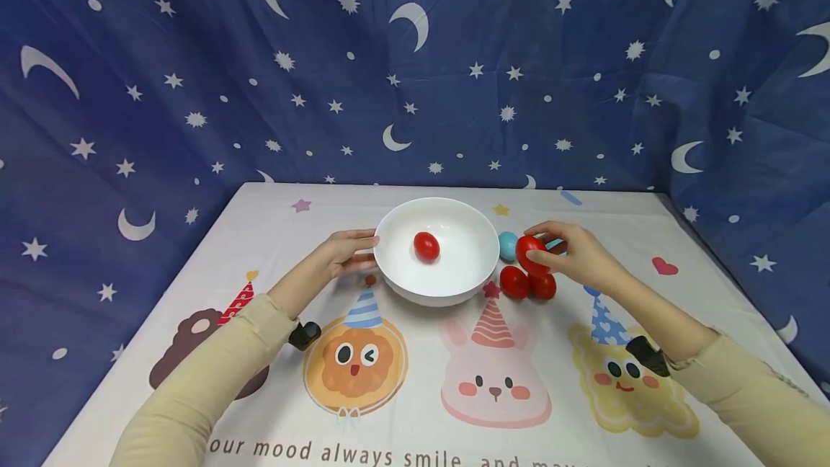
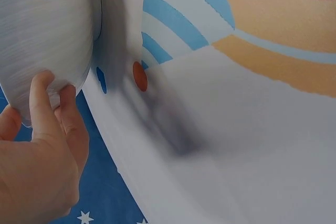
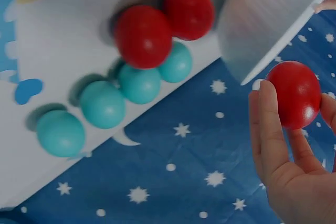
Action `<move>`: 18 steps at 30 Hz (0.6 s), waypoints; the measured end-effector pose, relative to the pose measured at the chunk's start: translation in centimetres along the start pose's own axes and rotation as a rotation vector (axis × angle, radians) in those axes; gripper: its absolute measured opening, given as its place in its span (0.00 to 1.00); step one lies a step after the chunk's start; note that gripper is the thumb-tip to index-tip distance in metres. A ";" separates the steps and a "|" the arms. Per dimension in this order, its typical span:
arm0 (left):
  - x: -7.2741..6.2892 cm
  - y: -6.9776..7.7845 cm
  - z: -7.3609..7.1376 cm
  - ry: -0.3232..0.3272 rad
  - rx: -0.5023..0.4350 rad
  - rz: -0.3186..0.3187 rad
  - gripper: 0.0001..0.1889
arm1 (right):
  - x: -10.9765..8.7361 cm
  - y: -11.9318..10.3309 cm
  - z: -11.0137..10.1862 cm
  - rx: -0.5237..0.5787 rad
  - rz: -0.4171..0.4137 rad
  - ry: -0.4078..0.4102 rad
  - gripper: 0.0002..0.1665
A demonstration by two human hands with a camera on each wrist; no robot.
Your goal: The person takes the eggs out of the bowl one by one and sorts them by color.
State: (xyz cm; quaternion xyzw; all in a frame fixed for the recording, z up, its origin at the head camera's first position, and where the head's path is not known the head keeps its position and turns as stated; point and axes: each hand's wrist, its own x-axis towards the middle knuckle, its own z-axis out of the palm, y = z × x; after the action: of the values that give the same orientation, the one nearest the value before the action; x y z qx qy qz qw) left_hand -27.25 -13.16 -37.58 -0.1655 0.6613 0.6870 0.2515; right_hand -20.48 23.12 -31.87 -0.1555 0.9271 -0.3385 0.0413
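Observation:
A white bowl stands on the table with one red egg inside. My left hand holds the bowl at its left side, fingertips on the rim and outer wall. Just right of the bowl, my right hand pinches another red egg between thumb and fingers, raised above the table. Beneath it, two red eggs lie side by side on the tablecloth. Several light blue eggs lie in a row behind them, partly hidden by the right hand in the head view.
The white tablecloth has printed cartoon faces and lettering. A dark blue curtain with moons and stars hangs behind the table's far edge and at both sides.

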 end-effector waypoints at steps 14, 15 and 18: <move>-0.3 -0.2 -0.2 0.003 0.003 0.001 0.26 | -1.1 3.2 -0.5 -0.035 0.084 -0.007 0.26; -0.3 -0.2 -0.1 0.006 0.002 0.002 0.26 | -1.1 3.5 -0.5 -0.042 0.092 -0.003 0.26; -0.3 -0.2 0.1 0.002 0.003 0.004 0.26 | -1.5 4.5 -0.7 -0.060 0.113 0.010 0.26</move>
State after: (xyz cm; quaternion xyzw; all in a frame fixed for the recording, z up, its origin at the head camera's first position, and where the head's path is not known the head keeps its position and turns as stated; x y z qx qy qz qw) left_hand -26.94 -13.13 -37.56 -0.1645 0.6629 0.6864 0.2496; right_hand -20.38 27.26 -34.23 -0.1022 0.9443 -0.3086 0.0513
